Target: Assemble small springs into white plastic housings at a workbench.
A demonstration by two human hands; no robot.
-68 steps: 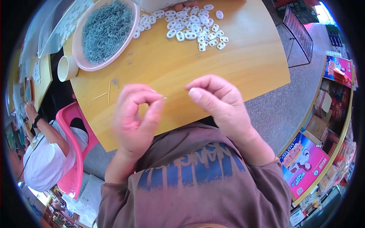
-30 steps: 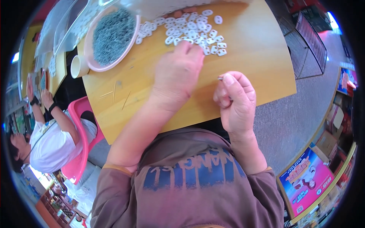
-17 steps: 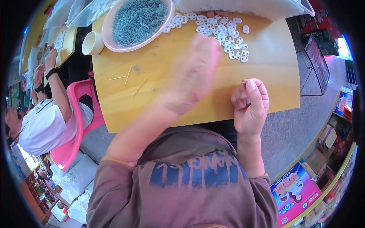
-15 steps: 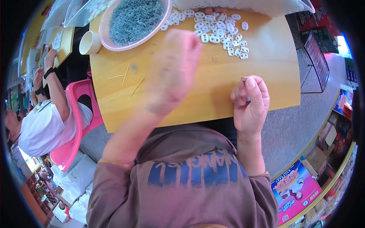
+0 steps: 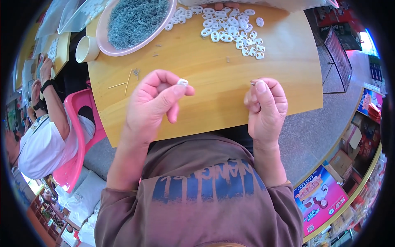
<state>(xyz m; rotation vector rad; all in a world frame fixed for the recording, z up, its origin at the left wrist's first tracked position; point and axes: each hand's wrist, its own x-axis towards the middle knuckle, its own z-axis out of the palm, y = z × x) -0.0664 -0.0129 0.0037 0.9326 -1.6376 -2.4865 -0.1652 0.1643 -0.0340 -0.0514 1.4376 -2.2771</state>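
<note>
Between the thumb and forefinger of my left hand (image 5: 154, 103) is a small white plastic piece (image 5: 182, 82), above the wooden table (image 5: 284, 78). My right hand (image 5: 266, 105), at the table's right side, pinches a small metal spring (image 5: 252, 83) between thumb and forefinger; its other fingers are curled in. Many white plastic pieces (image 5: 232, 31) with two holes lie loose at the far side of the table. A pale pink bowl (image 5: 123, 52) at the far left is heaped with small metal springs (image 5: 135, 22).
A cream cup (image 5: 87, 50) stands left of the bowl. Thin wooden sticks (image 5: 128, 82) and a few loose springs (image 5: 136, 73) lie on the table. Clear bins (image 5: 78, 18) stand at the far left. Another person (image 5: 49, 131) sits by a pink chair (image 5: 78, 144) on the left.
My left hand has come back toward me from the white pieces and now holds one. My right hand stays nearly in place with the spring. The view has shifted slightly.
</note>
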